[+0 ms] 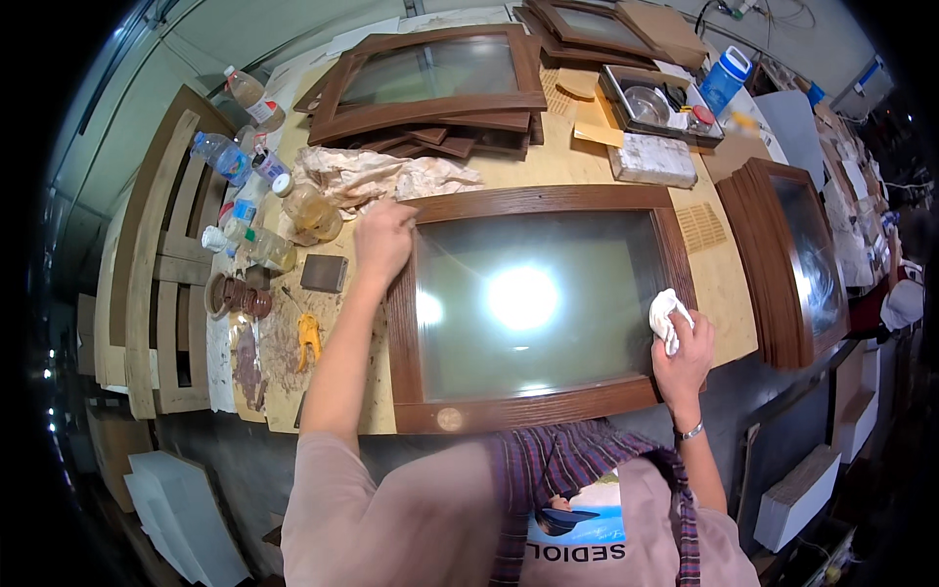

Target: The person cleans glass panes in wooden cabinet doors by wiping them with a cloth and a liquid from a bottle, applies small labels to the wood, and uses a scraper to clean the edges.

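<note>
A brown wood-framed glass panel [509,352] lies flat on the table in front of me, with a bright lamp reflection in its glass. My left hand [384,238] is closed over the frame's far left corner, its fingertips curled at the inner edge; whatever lies under the palm is hidden. A crumpled white cloth [668,320] is bunched in my right hand [685,360], which rests on the right side of the frame, where wood meets glass. Beyond the panel, a stained, wadded rag [381,178] lies close to my left hand.
More framed panels are stacked at the back [430,122] and on the right [773,264]. Several bottles [313,213] line the left side, near a yellow-handled tool [308,339] and a dark block [325,273]. A tray of small items [641,103] and a blue bottle [725,80] stand at the back right.
</note>
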{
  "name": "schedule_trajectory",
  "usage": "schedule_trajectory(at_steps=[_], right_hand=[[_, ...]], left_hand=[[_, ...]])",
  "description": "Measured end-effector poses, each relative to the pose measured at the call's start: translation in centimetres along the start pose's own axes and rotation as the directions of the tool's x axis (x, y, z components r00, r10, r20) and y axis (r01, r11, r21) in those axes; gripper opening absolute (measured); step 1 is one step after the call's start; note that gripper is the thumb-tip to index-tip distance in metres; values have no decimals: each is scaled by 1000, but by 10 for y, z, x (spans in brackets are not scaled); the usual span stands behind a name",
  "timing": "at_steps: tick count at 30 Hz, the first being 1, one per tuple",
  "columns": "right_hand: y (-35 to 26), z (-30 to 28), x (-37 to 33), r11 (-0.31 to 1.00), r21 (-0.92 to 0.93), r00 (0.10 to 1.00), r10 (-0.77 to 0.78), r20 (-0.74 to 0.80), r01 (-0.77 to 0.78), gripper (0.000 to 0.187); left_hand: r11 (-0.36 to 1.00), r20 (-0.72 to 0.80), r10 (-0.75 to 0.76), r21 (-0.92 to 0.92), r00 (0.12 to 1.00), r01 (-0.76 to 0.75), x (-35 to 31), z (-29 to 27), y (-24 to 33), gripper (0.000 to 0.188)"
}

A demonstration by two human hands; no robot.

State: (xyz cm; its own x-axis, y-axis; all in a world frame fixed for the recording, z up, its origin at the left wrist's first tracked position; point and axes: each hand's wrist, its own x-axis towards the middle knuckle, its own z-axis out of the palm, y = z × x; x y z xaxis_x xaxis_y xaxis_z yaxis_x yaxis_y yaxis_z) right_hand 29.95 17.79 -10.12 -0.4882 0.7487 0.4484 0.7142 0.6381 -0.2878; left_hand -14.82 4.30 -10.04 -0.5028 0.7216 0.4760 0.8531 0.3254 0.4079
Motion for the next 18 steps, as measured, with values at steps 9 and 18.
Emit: schedule_trajectory(at_steps=[9,18], right_hand=[[-4,-3,2,1000,20,1000,18,10,-18,42],[-3,-1,1,999,26,999,40,12,-40,42]], left_hand=[[999,-43,14,-38,999,-15,5,19,14,9],[987,82,32,-158,996,-19,10,19,19,11]])
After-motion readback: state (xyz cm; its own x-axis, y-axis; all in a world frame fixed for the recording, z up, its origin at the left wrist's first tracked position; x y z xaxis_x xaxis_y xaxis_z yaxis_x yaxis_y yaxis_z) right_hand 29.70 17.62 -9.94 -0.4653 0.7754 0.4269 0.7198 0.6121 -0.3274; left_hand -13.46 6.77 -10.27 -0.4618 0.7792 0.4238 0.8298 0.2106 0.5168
